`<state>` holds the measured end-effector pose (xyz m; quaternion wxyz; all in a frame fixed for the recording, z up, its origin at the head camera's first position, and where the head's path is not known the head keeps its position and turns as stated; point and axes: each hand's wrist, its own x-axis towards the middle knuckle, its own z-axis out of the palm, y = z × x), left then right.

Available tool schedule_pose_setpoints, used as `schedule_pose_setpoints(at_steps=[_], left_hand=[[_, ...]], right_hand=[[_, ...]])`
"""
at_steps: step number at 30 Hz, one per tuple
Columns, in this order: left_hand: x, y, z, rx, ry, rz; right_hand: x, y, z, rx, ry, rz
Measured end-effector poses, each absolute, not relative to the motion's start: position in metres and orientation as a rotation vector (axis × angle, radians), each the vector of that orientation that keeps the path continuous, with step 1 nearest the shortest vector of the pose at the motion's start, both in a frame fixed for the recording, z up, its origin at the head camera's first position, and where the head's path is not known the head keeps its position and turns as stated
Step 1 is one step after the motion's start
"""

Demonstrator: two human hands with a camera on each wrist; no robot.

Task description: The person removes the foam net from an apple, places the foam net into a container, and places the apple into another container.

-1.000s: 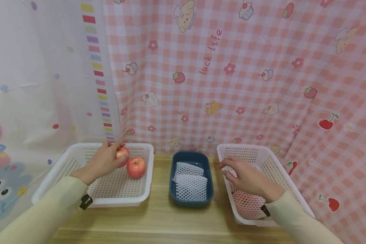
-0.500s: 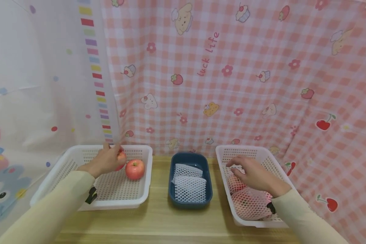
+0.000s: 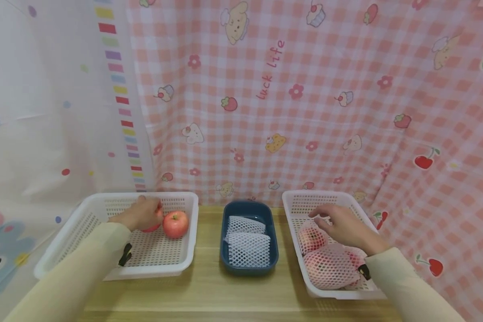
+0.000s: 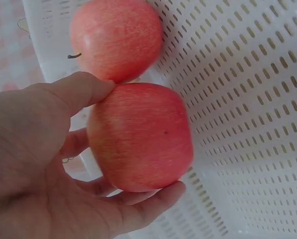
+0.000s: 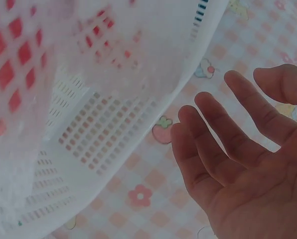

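My left hand (image 3: 142,213) is inside the white left basket (image 3: 153,271), its thumb and fingers around a red apple (image 4: 141,137). That apple sits close against a second red apple (image 3: 175,224), whose stem shows in the left wrist view. Over the white right basket (image 3: 291,235) hovers my right hand (image 3: 348,229), fingers loosely bent with nothing in them. Below it lie several apples in white foam nets (image 3: 331,267), partly covered by the hand and sleeve.
Between the baskets stands a dark blue tray (image 3: 249,271) holding white foam nets (image 3: 249,249). All three containers rest on a wooden table (image 3: 209,286). Patterned cloth (image 3: 241,125) hangs close behind and at both sides.
My left hand has gone lower into the left basket, with its fingers round the apple. The right hand has shifted rightward, showing more of the netted apples.
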<state>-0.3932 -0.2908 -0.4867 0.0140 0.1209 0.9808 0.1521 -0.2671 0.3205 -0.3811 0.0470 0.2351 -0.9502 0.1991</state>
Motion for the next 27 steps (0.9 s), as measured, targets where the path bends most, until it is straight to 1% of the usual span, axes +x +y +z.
schedule_pose_setpoints(at_steps=[4, 7, 9, 14, 17, 19, 24, 27], left_hand=[[-0.358, -0.271, -0.445, 0.344, 2.942, 0.439], [-0.343, -0.264, -0.427, 0.357, 2.890, 0.424], [-0.350, -0.267, -0.436, 0.346, 2.920, 0.389], [-0.392, -0.290, -0.483, 0.345, 2.953, 0.315], [-0.398, -0.299, -0.487, 0.335, 2.918, 0.309], [-0.387, -0.296, -0.474, 0.320, 2.903, 0.298], [-0.338, -0.274, -0.414, 0.301, 2.871, 0.291], [-0.317, -0.263, -0.391, 0.286, 2.871, 0.309]], right_hand=[[-0.267, 0.328, -0.380, 0.685, -2.918, 0.613], [-0.268, 0.332, -0.380, 0.668, -2.925, 0.626], [-0.268, 0.334, -0.380, 0.665, -2.918, 0.635], [-0.267, 0.340, -0.379, 0.647, -2.917, 0.647], [-0.267, 0.342, -0.379, 0.644, -2.914, 0.643], [-0.267, 0.343, -0.378, 0.651, -2.912, 0.635], [-0.268, 0.344, -0.376, 0.674, -2.914, 0.608], [-0.270, 0.345, -0.377, 0.693, -2.923, 0.578]])
